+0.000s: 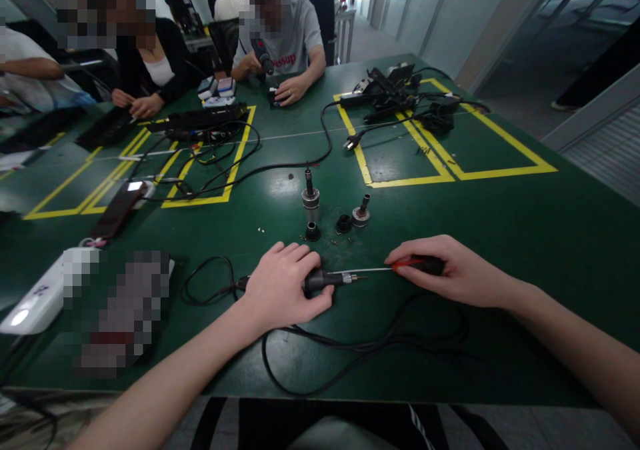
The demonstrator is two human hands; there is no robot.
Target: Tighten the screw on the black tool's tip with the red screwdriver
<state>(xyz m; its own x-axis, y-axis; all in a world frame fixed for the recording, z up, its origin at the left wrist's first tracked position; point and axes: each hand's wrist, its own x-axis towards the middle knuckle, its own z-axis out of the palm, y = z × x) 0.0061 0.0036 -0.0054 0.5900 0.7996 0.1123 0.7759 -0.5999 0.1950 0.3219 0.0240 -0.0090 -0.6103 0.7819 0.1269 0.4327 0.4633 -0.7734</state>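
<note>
My left hand (283, 283) grips a black corded tool (325, 279) lying flat on the green table (500, 237), its metal tip pointing right. My right hand (450, 270) holds a screwdriver (415, 263) with a red and black handle, its thin shaft reaching left to the tool's tip. Just beyond, small metal and black parts stand on the table: an upright cylinder with a shaft (310, 197), a black ring (313, 231), a black cap (343, 223) and a tilted metal piece (361, 213). Tiny screws lie near them.
The tool's black cord (350, 350) loops along the near table edge. A white device (40, 297) and a phone (120, 207) lie at left. Two seated people work at the far side. Cables and a plug (350, 142) lie inside yellow tape marks, chargers (400, 93) behind.
</note>
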